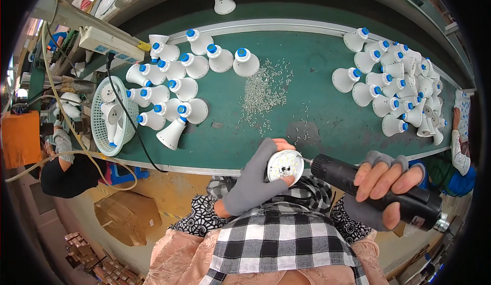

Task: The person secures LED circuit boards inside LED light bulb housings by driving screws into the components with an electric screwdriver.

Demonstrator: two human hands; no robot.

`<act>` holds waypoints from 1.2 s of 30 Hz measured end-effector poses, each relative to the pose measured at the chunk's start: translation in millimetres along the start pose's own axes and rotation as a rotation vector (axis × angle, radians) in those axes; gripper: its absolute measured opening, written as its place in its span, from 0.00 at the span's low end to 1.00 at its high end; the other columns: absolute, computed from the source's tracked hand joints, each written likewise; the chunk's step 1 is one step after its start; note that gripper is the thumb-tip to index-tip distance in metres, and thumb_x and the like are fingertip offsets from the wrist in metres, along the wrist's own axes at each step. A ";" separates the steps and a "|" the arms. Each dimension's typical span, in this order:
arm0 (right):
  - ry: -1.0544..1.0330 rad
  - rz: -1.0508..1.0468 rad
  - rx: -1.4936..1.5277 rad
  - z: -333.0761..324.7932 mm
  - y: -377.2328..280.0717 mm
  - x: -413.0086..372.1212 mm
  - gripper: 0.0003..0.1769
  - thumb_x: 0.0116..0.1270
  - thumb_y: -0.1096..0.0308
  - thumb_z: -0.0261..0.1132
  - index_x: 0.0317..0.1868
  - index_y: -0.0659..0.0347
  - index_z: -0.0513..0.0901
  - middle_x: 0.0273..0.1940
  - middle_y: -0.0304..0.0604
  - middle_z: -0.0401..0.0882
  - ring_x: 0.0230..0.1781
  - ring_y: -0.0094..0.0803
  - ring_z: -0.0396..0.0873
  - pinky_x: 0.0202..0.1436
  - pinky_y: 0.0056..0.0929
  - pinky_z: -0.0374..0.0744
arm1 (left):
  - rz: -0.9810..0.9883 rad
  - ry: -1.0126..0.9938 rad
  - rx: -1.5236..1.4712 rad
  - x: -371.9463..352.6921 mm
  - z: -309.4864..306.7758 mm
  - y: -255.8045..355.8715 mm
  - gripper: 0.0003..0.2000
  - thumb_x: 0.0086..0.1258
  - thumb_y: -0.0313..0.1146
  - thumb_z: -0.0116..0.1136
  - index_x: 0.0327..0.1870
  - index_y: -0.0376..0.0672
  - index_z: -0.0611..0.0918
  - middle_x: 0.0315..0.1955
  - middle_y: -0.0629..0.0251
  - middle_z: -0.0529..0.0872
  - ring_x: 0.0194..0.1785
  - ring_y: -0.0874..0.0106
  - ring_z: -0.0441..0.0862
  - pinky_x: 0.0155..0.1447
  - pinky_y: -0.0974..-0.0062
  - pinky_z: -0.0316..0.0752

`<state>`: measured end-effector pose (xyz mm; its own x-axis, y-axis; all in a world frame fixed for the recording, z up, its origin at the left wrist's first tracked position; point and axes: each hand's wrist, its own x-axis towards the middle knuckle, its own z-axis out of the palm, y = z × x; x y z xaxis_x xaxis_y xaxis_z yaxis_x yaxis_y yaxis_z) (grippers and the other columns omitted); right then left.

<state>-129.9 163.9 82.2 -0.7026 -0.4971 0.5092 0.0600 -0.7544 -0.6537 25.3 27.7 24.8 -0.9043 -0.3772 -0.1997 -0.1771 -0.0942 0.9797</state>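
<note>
My left hand (251, 182), in a grey fingerless glove, is closed around an LED bulb (284, 168) close to my lap. The bulb's open end faces up and shows a white round board with LEDs. My right hand (384, 185), gloved the same way, wraps around the body of a black power screwdriver (335, 170). Its bit (306, 159) points left, with the tip right at the bulb's rim. Beyond my hands, a spread of small screws (267, 93) lies on the green table (225, 144).
White bulb housings (196, 66) with blue caps stand at left, and more (401, 80) crowd the right. A green basket (130, 126) holds bulb parts beside a power strip (110, 44) and cable. One housing (223, 2) sits on the back ledge. Other people (61, 167) are at both sides.
</note>
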 end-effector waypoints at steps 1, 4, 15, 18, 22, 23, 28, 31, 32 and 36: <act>-0.055 -0.038 0.042 -3.7 0.7 4.2 0.15 0.60 0.67 0.66 0.39 0.56 0.66 0.26 0.37 0.70 0.22 0.26 0.73 0.38 0.31 0.73 | -0.055 0.006 -0.120 0.8 -3.3 -1.8 0.22 0.62 0.34 0.61 0.57 0.39 0.73 0.52 0.58 0.76 0.56 0.65 0.75 0.58 0.72 0.71; 0.287 -0.117 0.025 -15.9 -13.0 9.5 0.17 0.62 0.62 0.67 0.42 0.56 0.67 0.25 0.36 0.68 0.19 0.26 0.69 0.33 0.33 0.72 | -0.218 -0.039 -0.562 0.4 -22.4 -20.3 0.26 0.70 0.50 0.52 0.61 0.39 0.72 0.57 0.55 0.76 0.56 0.64 0.77 0.48 0.73 0.78; 0.561 0.020 -0.255 -32.9 74.5 7.2 0.07 0.63 0.70 0.58 0.40 0.58 0.69 0.27 0.39 0.70 0.25 0.30 0.70 0.37 0.33 0.70 | -0.336 -0.028 -0.626 1.1 -36.3 -35.4 0.34 0.56 0.51 0.68 0.59 0.37 0.73 0.49 0.58 0.80 0.44 0.72 0.80 0.35 0.77 0.78; 0.535 0.004 -0.288 -40.3 91.5 5.6 0.09 0.60 0.71 0.59 0.39 0.61 0.69 0.25 0.39 0.69 0.23 0.31 0.70 0.35 0.33 0.73 | -0.369 0.081 -0.546 1.8 -36.5 -32.5 0.34 0.56 0.50 0.68 0.58 0.36 0.73 0.44 0.60 0.81 0.37 0.74 0.80 0.34 0.78 0.76; 0.531 -0.009 -0.371 -38.0 101.0 8.5 0.09 0.58 0.72 0.60 0.36 0.62 0.69 0.23 0.41 0.69 0.22 0.32 0.71 0.33 0.33 0.75 | -0.382 0.055 -0.458 -3.4 -40.9 -29.4 0.32 0.57 0.45 0.67 0.60 0.36 0.72 0.46 0.61 0.80 0.38 0.76 0.79 0.38 0.78 0.76; 0.535 -0.003 -0.378 -37.8 102.0 8.6 0.09 0.58 0.71 0.60 0.37 0.62 0.69 0.22 0.41 0.69 0.22 0.32 0.71 0.33 0.33 0.74 | -0.383 0.044 -0.455 -3.6 -40.9 -24.1 0.31 0.58 0.41 0.67 0.61 0.37 0.71 0.46 0.63 0.80 0.41 0.77 0.78 0.42 0.78 0.76; 0.554 0.047 -0.336 -40.0 94.0 8.0 0.08 0.63 0.67 0.58 0.38 0.61 0.70 0.24 0.40 0.69 0.24 0.30 0.70 0.36 0.33 0.72 | -0.210 0.003 -0.332 6.7 -36.6 -21.3 0.35 0.53 0.38 0.71 0.63 0.38 0.71 0.54 0.65 0.77 0.56 0.73 0.75 0.61 0.73 0.70; 0.661 0.061 -0.197 -35.8 76.6 11.1 0.08 0.67 0.64 0.57 0.39 0.59 0.71 0.26 0.38 0.68 0.26 0.28 0.68 0.39 0.31 0.69 | -0.136 -0.025 -0.154 12.1 -33.7 -19.9 0.35 0.48 0.42 0.74 0.60 0.39 0.74 0.61 0.61 0.72 0.64 0.66 0.70 0.68 0.69 0.64; 0.648 0.065 -0.156 -37.1 69.3 10.6 0.08 0.68 0.63 0.57 0.40 0.58 0.71 0.27 0.37 0.68 0.27 0.28 0.68 0.40 0.30 0.68 | -0.053 -0.051 -0.011 14.4 -34.2 -23.3 0.35 0.48 0.42 0.74 0.59 0.40 0.75 0.63 0.59 0.70 0.66 0.65 0.69 0.68 0.68 0.64; 0.608 0.071 -0.032 -40.7 43.7 10.4 0.08 0.71 0.62 0.55 0.42 0.57 0.71 0.28 0.35 0.65 0.27 0.25 0.65 0.39 0.29 0.67 | 0.107 -0.139 0.271 16.0 -26.8 -14.1 0.35 0.48 0.45 0.77 0.58 0.45 0.76 0.69 0.55 0.64 0.71 0.60 0.63 0.70 0.63 0.63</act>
<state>-163.4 143.2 36.0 -0.9771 -0.2044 0.0594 0.1064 -0.7106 -0.6955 23.7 -1.8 7.3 -0.9646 -0.2403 -0.1090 -0.1580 0.1952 0.9680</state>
